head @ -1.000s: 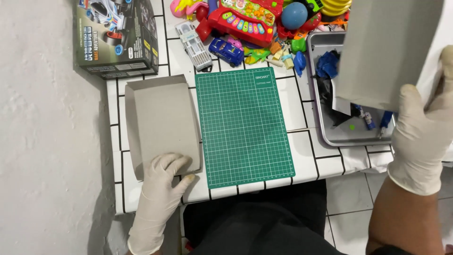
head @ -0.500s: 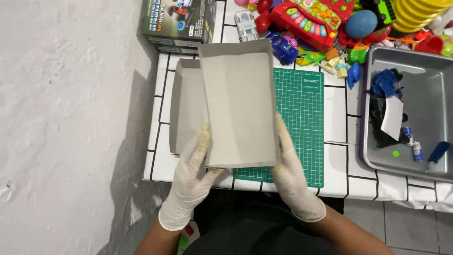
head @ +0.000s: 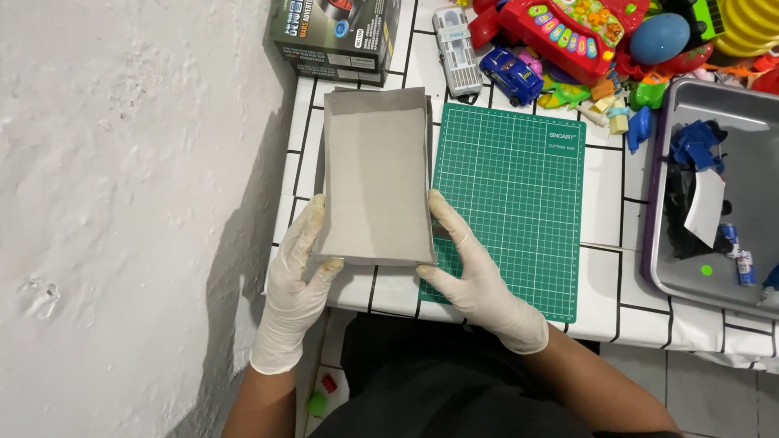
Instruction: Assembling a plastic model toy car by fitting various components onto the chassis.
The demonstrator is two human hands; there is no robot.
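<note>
A grey cardboard box (head: 375, 174) lies on the white tiled counter (head: 607, 182), just left of a green cutting mat (head: 515, 199). It looks like one grey piece set over another, edges nearly aligned. My left hand (head: 296, 259), in a white glove, grips the box's near left corner. My right hand (head: 471, 264), also gloved, presses against its near right side, resting partly on the mat.
A dark printed carton (head: 337, 36) stands at the back left. Several colourful toys (head: 584, 36) crowd the far edge. A grey metal tray (head: 751, 118) with blue bits and paper sits at the right. A white wall (head: 122, 203) runs along the left.
One second ago my right hand held the grey lid up at the right. It came over the grey base on the left, and both hands now hold the stacked pieces.
</note>
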